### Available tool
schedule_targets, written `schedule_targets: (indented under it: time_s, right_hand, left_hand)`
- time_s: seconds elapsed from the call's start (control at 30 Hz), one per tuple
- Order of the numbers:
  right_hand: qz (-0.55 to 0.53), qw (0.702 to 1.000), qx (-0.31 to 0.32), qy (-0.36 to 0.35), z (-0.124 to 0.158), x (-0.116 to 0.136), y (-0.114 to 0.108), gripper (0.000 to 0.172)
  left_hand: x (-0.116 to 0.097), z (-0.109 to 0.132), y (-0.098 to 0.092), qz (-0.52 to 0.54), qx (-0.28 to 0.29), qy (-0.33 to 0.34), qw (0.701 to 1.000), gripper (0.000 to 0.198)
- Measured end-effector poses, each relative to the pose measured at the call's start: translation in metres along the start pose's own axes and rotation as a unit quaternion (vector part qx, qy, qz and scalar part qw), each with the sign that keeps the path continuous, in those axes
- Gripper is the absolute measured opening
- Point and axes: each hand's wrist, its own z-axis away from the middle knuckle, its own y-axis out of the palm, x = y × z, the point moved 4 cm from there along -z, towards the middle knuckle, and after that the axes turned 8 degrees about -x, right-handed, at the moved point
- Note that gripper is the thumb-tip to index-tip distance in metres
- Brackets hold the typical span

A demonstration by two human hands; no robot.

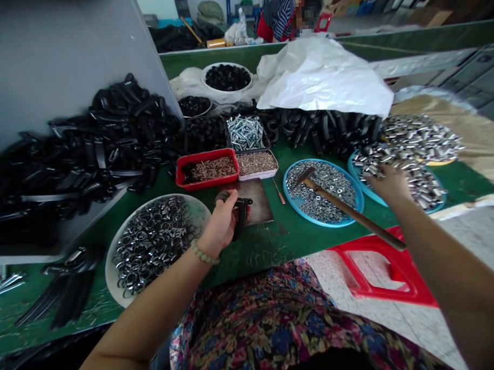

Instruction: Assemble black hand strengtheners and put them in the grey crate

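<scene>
Left hand (219, 226) grips black part (240, 213) (right hand (388, 184) on steel tubes (408, 171))

the light is soft and indoor, fairly muted, with no clear source in view, and shadows on the green counter (265, 249) stay faint. the white plastic sheet (322, 77) is the brightest thing, its folds nearly washed out by glare. the silver metal tubes (407, 139) throw small, sharp highlights. the heap of black coiled parts (87, 153) sinks into darkness, its detail smeared toward the far left. wide-angle distortion stretches the edges of the frame and bends the counter's rim, and the lower corners turn soft. the grey partition (64, 56) looks flat and evenly lit.
</scene>
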Motion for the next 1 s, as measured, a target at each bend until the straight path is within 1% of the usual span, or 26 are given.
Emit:
schedule_targets:
  time_s: [0.03,0.07,0.13,0.23,0.33,0.43,0.53,0.63,0.7,0.77,0.9,1.0]
  right_hand:
    - [0.005,0.999,0.044,0.005,0.0,0.0,0.005,0.043]
    - [0.006,0.997,0.074,0.01,-0.001,0.0,0.009,0.039]
    - [0.002,0.995,0.098,0.024,-0.004,-0.004,0.014,0.039]
    - [-0.007,0.993,0.106,0.046,-0.011,-0.015,0.016,0.042]
    - [-0.031,0.992,0.103,0.068,-0.015,-0.027,0.014,0.036]
    - [-0.073,0.99,0.097,0.071,-0.013,-0.031,0.01,0.027]
    - [-0.111,0.987,0.09,0.067,-0.009,-0.032,0.007,0.027]
    - [-0.127,0.987,0.074,0.064,-0.006,-0.029,0.001,0.031]
    - [-0.125,0.989,0.052,0.058,-0.004,-0.025,-0.005,0.035]
    - [-0.118,0.992,0.03,0.043,-0.002,-0.018,-0.012,0.035]
    - [-0.113,0.993,0.006,0.015,0.0,-0.004,-0.021,0.027]
    - [-0.115,0.992,-0.001,0.041,0.001,-0.003,-0.025,0.016]
  left_hand:
    - [-0.001,0.001,0.001,-0.011,0.0,0.009,1.0,0.037]
    - [-0.001,0.002,0.001,-0.025,-0.004,0.019,0.999,0.043]
    - [-0.002,0.005,0.002,-0.054,-0.019,0.036,0.998,0.052]
    - [-0.002,0.005,0.001,-0.077,-0.035,0.041,0.996,0.056]
    - [0.0,0.003,0.001,-0.088,-0.037,0.03,0.995,0.054]
    - [0.001,0.004,0.001,-0.095,-0.04,0.023,0.994,0.053]
    - [0.001,0.006,0.001,-0.098,-0.042,0.022,0.994,0.053]
    - [0.001,0.007,0.002,-0.093,-0.04,0.025,0.995,0.054]
    - [0.001,0.007,0.003,-0.089,-0.036,0.027,0.995,0.055]
    - [0.001,0.008,0.003,-0.094,-0.034,0.032,0.995,0.057]
    - [0.0,0.009,0.005,-0.112,-0.028,0.071,0.991,0.064]
    - [-0.002,0.01,0.005,-0.109,-0.029,0.082,0.99,0.064]
